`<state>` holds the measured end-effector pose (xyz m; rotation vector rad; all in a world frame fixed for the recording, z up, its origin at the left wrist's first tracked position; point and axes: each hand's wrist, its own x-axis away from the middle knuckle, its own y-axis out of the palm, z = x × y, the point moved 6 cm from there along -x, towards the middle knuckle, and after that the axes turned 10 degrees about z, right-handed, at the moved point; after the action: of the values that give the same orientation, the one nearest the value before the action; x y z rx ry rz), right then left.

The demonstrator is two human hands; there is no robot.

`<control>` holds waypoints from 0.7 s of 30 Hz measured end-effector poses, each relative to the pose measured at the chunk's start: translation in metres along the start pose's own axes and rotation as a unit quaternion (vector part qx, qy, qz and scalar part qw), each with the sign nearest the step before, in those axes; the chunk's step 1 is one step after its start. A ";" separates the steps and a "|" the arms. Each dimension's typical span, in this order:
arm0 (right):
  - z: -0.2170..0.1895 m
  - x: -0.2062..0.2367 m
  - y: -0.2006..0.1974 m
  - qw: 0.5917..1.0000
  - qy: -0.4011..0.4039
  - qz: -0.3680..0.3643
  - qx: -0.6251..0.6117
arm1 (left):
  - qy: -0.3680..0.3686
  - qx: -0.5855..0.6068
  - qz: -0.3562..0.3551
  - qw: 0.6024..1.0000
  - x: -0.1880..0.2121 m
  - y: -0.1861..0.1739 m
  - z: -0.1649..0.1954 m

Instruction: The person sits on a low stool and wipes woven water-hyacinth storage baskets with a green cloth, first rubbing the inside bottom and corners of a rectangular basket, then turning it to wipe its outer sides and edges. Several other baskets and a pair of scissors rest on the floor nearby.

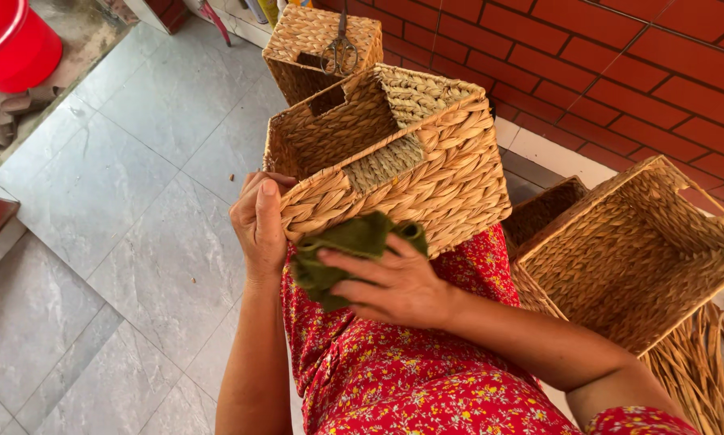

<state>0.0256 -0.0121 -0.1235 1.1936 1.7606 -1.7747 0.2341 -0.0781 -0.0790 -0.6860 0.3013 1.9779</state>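
Observation:
A rectangular woven straw basket (426,153) rests tilted on my lap, its opening turned away to the left. My left hand (259,225) grips the basket's near left rim, thumb on the outside. My right hand (394,283) holds a crumpled dark green cloth (347,246) pressed against the basket's near wall. I wear a red dress with a flower print (410,379).
A second woven basket (318,36) stands behind on the grey tiled floor with scissors (342,48) on its rim. Another open basket (636,250) lies at right, loose straw strands (704,362) below it. Red brick wall (620,72) behind; red bucket (12,40) at top left.

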 end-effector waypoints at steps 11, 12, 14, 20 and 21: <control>0.105 0.082 -0.094 0.944 0.265 0.181 0.070 | 0.005 0.030 0.004 1.000 -0.001 0.013 0.003; 0.088 0.074 -0.081 0.955 0.221 0.175 0.088 | -0.002 0.029 0.009 1.000 -0.001 0.011 0.002; 0.058 0.058 -0.055 0.972 0.185 0.123 0.073 | -0.014 0.033 0.012 0.999 0.000 0.009 0.001; -0.019 0.004 0.016 0.998 0.044 -0.028 -0.020 | -0.022 0.057 0.000 0.998 -0.008 -0.002 0.000; -0.022 0.000 0.016 1.000 0.020 -0.006 -0.018 | -0.033 0.061 -0.003 0.998 -0.010 -0.004 -0.002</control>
<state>0.0443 0.0065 -0.1303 1.2160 1.8179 -1.7295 0.2415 -0.0841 -0.0746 -0.5406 0.3760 1.9542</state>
